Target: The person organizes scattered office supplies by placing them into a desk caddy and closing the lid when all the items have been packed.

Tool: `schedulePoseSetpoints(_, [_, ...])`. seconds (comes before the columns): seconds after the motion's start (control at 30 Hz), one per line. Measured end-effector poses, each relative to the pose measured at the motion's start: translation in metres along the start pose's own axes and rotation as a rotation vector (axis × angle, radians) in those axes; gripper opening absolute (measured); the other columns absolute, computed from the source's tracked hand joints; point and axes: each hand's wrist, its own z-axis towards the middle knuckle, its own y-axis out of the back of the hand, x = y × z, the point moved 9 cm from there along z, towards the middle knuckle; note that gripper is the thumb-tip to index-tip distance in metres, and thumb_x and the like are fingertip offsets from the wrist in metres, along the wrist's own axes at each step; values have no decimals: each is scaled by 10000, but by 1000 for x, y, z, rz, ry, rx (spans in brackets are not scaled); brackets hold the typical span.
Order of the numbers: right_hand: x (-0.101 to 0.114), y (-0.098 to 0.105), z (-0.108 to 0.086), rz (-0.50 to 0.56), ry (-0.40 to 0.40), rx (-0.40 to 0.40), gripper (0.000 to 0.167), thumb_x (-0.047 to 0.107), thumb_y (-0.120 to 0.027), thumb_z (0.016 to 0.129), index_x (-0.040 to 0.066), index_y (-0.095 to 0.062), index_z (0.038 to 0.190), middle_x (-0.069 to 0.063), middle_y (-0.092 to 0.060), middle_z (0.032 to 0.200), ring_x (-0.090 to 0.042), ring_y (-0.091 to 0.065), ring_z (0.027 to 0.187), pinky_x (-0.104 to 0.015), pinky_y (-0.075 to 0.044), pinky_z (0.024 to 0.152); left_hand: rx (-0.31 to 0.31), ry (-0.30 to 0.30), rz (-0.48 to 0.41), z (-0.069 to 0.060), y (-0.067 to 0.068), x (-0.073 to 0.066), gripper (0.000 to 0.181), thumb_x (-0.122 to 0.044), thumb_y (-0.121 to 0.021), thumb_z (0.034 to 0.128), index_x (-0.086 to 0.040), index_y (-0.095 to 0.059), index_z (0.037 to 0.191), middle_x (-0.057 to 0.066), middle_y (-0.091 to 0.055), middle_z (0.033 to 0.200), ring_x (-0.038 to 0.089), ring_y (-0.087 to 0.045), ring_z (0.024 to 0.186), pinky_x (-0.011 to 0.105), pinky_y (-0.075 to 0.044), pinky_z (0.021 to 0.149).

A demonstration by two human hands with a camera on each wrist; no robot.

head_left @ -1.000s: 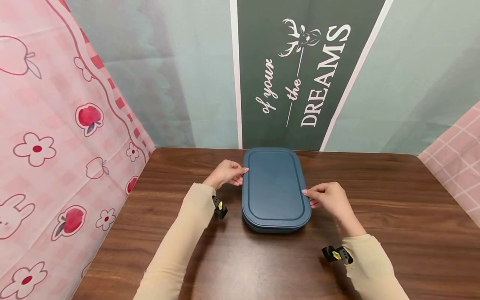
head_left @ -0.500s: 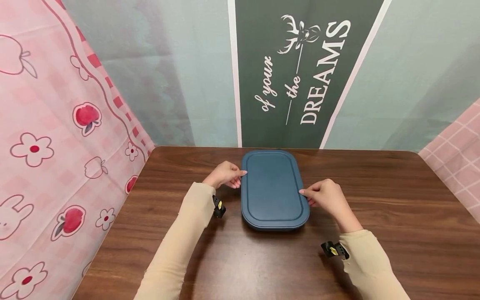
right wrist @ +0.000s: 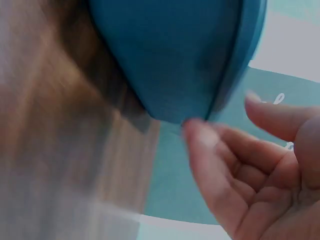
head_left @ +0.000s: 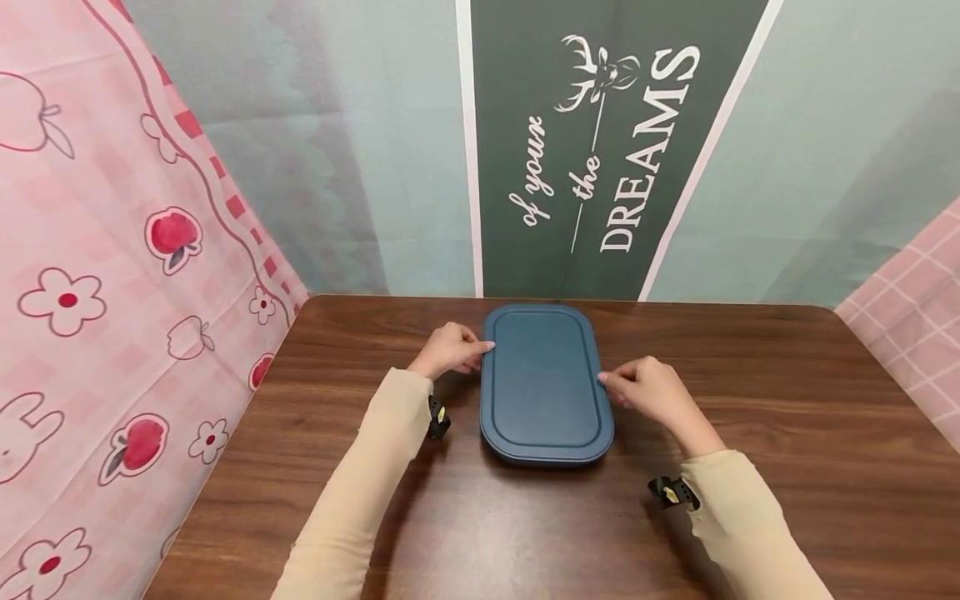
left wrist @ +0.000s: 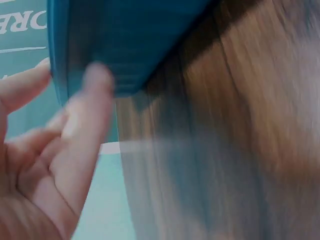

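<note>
A dark blue rectangular box with rounded corners [head_left: 551, 459] stands on the table, its flat blue lid [head_left: 547, 379] lying on top. At the lid's left edge my left hand [head_left: 447, 347] pinches the rim, thumb above and fingers below. The left wrist view shows that thumb against the lid [left wrist: 59, 75] and a blurred fingertip by the box wall [left wrist: 135, 40]. My right hand [head_left: 651, 390] is at the opposite edge. In the right wrist view its thumb is slightly apart from the lid [right wrist: 245, 45], and its other fingers are near the box wall. The inside of the box is hidden.
The brown wooden table [head_left: 787, 417] carries the box near its back edge. Behind it hangs a green cloth with white lettering [head_left: 652, 150]. A pink printed cloth [head_left: 90, 208] borders the left, a pink checked one [head_left: 922, 317] the right.
The lid sits closer on the box, and the gap seen at the front has narrowed. Box and lid have shifted slightly left. My right hand has moved a little left and up along the edge.
</note>
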Motion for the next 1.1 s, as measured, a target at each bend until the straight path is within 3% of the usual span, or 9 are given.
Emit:
schedulePoseSetpoints(0.07, [5, 4, 9, -101, 72, -37, 379, 274, -541, 968, -55, -684, 1089, -203, -685, 987, -324, -650, 871, -448, -512, 738, -74, -93, 176, 3, 1, -8, 476, -329, -589, 942, 69, -580, 1203, 194, -642, 1110, 275, -626, 1024, 386, -502, 887])
schedulePoseSetpoints(0.13, [12, 1, 21, -170, 150, -47, 456, 265, -481, 997, -89, -542, 1279, -257, -550, 1265, -393, -536, 1145, -525, -437, 912, -108, -182, 350, 5, -5, -16, 596, -372, -507, 977, 65, -423, 1374, 218, -483, 1356, 301, -454, 1266, 392, -380, 1035])
schedulePoseSetpoints(0.23, [17, -17, 43, -244, 233, 20, 548, 259, -420, 1019, -88, -311, 1429, -257, -287, 1474, -399, -221, 1376, -540, -214, 1093, -63, -309, 499, 8, -25, -27, 653, -378, -400, 1015, 53, -220, 1471, 192, -201, 1533, 292, -143, 1423, 393, -162, 1145])
schedulePoseSetpoints(0.33, [16, -39, 59, -309, 278, 93, 571, 248, -411, 1016, -54, -235, 1468, -223, -193, 1524, -361, -70, 1420, -527, -105, 1127, 5, -375, 577, 10, -43, -31, 638, -372, -354, 1028, 13, -150, 1494, 151, -98, 1562, 265, -37, 1436, 385, -91, 1155])
schedulePoseSetpoints(0.47, [13, -57, 70, -361, 319, 114, 579, 247, -425, 1004, -33, -237, 1474, -193, -199, 1532, -338, -63, 1426, -514, -88, 1135, 38, -401, 668, 15, -58, -30, 607, -356, -328, 1036, -12, -140, 1500, 113, -89, 1568, 243, -38, 1439, 354, -72, 1157])
schedulePoseSetpoints(0.6, [12, -64, 75, -346, 334, 128, 600, 278, -433, 1006, -18, -220, 1482, -180, -154, 1547, -327, -18, 1430, -526, -71, 1133, 45, -426, 755, 19, -66, -30, 601, -376, -313, 1036, -14, -178, 1496, 101, -125, 1561, 245, -71, 1439, 350, -85, 1157])
schedulePoseSetpoints(0.83, [18, -59, 84, -338, 340, 141, 615, 306, -411, 1014, -22, -193, 1486, -173, -106, 1558, -299, 43, 1431, -530, -59, 1132, 27, -444, 830, 26, -62, -39, 610, -412, -329, 1025, -23, -242, 1488, 83, -170, 1554, 238, -110, 1435, 332, -79, 1157])
schedulePoseSetpoints(1.1, [23, -56, 83, -364, 352, 112, 614, 325, -382, 1018, -23, -192, 1487, -159, -103, 1562, -315, -12, 1435, -539, -61, 1130, 56, -400, 895, 25, -59, -40, 701, -500, -323, 1000, -58, -140, 1513, 53, -64, 1575, 204, 6, 1441, 343, -10, 1158])
